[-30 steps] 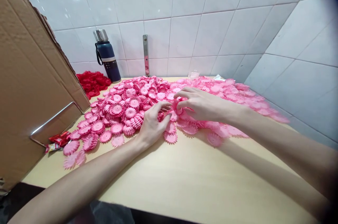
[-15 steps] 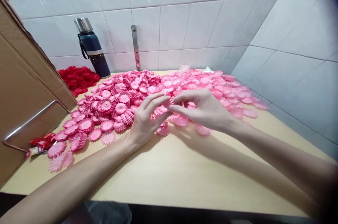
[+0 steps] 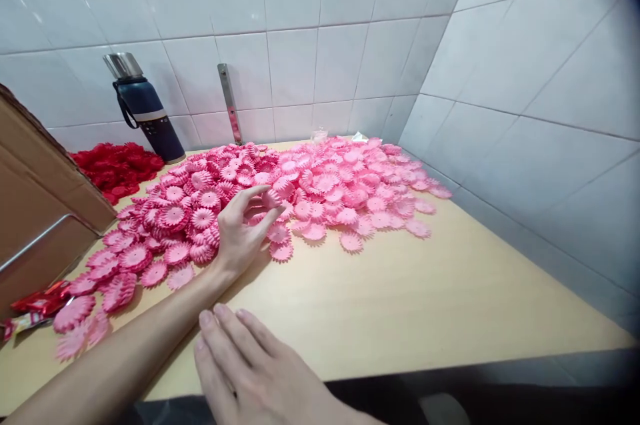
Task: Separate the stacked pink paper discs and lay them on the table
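My left hand point(image 3: 246, 225) is raised at the front edge of the pink pile, thumb and fingers curved around a small pink scalloped flower disc point(image 3: 273, 199). Around it lie dark pink petal discs point(image 3: 173, 215) on the left and paler pink petal discs point(image 3: 327, 183) on the right, many overlapping or stacked. My right hand point(image 3: 253, 371) is close to the camera at the table's front edge, beside my left forearm. Its back faces up, the fingers are stretched out, and no object shows in it.
A dark blue steel-capped flask point(image 3: 147, 108) leans against the tiled wall behind a red heap of petals point(image 3: 117, 168). On the left stand a cardboard panel point(image 3: 40, 191) and red wrappers point(image 3: 43, 299). A metal bracket point(image 3: 230, 105) is on the wall.
My right hand has left my left hand's fingertips and come back toward the camera, its fingers now straight. My left hand keeps its grip. The view has turned to the right.
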The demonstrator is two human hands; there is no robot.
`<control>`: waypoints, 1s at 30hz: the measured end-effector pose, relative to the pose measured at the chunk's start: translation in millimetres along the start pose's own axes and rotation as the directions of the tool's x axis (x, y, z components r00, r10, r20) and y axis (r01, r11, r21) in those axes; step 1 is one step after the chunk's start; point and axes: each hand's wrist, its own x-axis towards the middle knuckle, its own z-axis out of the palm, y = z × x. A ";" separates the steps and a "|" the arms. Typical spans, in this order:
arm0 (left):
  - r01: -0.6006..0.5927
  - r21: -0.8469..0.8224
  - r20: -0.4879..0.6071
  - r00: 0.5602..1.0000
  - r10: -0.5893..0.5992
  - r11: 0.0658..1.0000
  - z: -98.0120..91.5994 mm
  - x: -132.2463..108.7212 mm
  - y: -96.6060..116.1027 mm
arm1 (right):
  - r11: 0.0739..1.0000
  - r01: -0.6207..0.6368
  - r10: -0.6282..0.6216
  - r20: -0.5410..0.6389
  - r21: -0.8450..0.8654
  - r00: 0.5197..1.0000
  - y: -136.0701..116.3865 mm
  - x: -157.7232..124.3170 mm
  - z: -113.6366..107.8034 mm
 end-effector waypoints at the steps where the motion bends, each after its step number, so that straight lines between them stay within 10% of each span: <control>1: -0.004 -0.001 -0.004 1.000 0.004 1.000 -0.4 -0.4 0.5 | 1.000 -0.004 0.002 0.057 0.024 0.998 -2.6 -1.9 7.4; 15: -0.022 0.018 0.067 0.998 0.021 1.000 -1.8 -1.5 3.2 | 0.925 -0.333 0.179 0.566 0.181 0.805 66.3 -44.6 -65.0; 23: -0.013 0.026 0.087 0.996 0.011 1.000 -2.0 -3.5 3.9 | 0.912 -0.403 0.383 0.498 -0.073 0.778 103.1 -115.9 -77.7; 30: -0.026 0.052 0.090 0.996 0.021 0.998 -1.1 -4.0 7.0 | 0.778 -0.601 0.613 0.434 -0.182 0.661 150.2 -198.1 -87.3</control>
